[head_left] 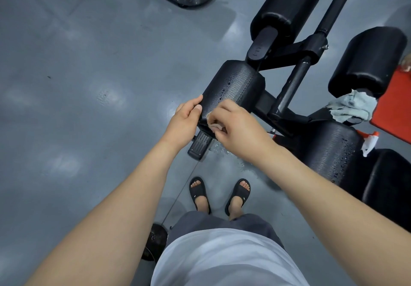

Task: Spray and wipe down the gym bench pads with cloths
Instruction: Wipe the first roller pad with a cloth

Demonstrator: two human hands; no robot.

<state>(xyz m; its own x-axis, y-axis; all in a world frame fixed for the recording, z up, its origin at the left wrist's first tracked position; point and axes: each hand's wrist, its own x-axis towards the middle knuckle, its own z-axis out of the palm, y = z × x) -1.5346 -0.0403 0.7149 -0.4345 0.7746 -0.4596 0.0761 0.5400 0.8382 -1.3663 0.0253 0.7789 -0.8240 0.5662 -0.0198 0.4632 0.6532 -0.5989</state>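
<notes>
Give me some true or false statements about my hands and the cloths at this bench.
1. The right hand holds a small cloth against the roller pad. True.
2. The left hand holds a spray bottle. False: it grips the end of that pad.
3. A pale cloth sits bunched on the bench frame further right. True.
4. The roller pad is dry. False: droplets dot its surface.

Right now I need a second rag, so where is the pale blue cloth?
Head view, right side: the pale blue cloth is bunched at the near end of the far-right roller pad, beside the red surface.
</notes>
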